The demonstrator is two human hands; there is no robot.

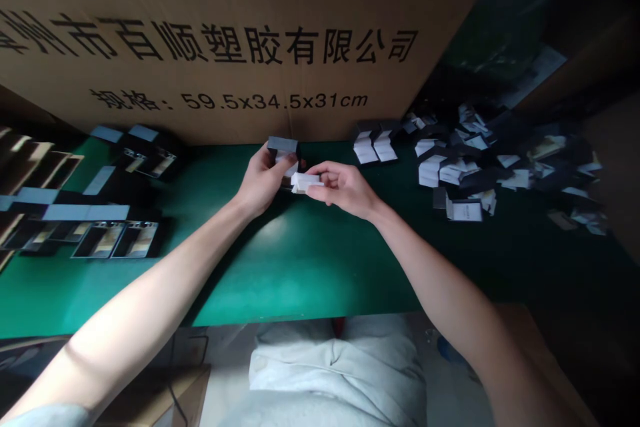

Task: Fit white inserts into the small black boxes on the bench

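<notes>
Near the middle of the green table, my left hand is closed round a small dark box with its lid up. The thumb lies over the box's front, where something white shows inside. My right hand pinches a small white folded piece between thumb and fingers. This piece is at the lower right of the dark box, close against it; whether part of it is inside cannot be made out.
A large printed carton stands behind the green table. Several open dark boxes stand at the left. Two boxes with white inserts are right of centre, and a heap of boxes and white pieces lies farther right.
</notes>
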